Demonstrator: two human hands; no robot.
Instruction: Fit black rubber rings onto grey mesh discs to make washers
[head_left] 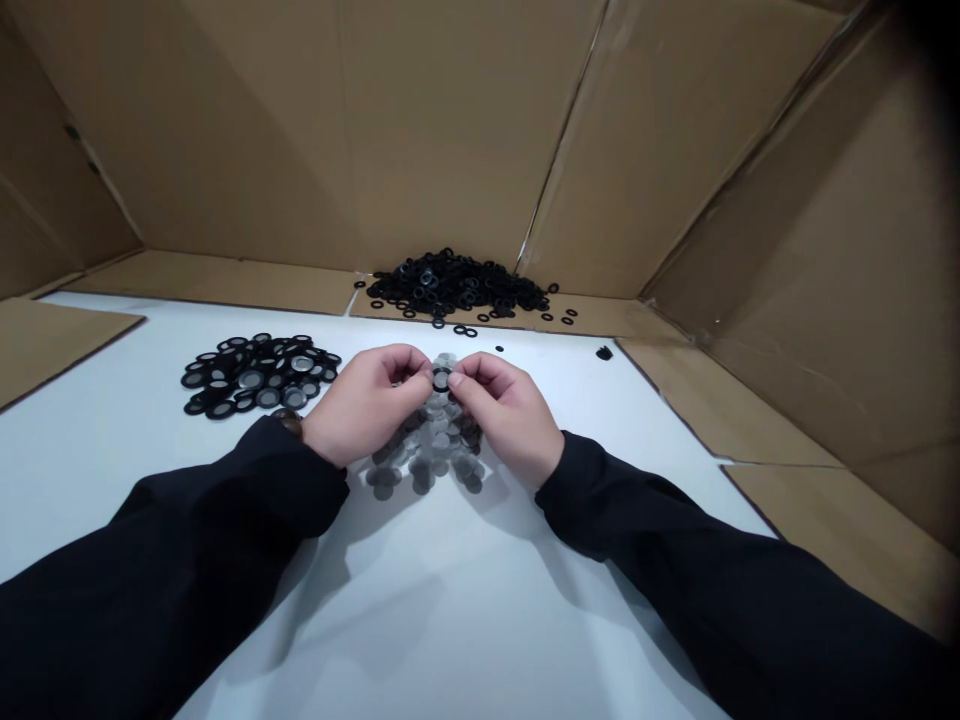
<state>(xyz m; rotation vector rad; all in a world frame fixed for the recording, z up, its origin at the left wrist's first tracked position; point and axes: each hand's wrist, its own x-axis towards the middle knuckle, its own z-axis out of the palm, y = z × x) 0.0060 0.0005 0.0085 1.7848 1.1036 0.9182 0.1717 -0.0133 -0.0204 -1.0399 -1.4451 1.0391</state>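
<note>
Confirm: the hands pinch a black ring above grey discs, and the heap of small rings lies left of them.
No: in the head view the heap lies beyond the left hand and right hand, not left; the ring and grey discs are as stated.

Layout as I view it from my remote station, placed relative to the grip. A mesh washer [441,379] is pinched between the left hand [365,405] and right hand [504,415]. Nearer me, loose mesh discs [424,450] lie on the tabletop [525,600]. Left of the grip, a heap of washers [255,372]. Behind it, a heap of rings [450,285] lies against the cardboard liner [202,150]. Right, a stray piece [604,352].
</note>
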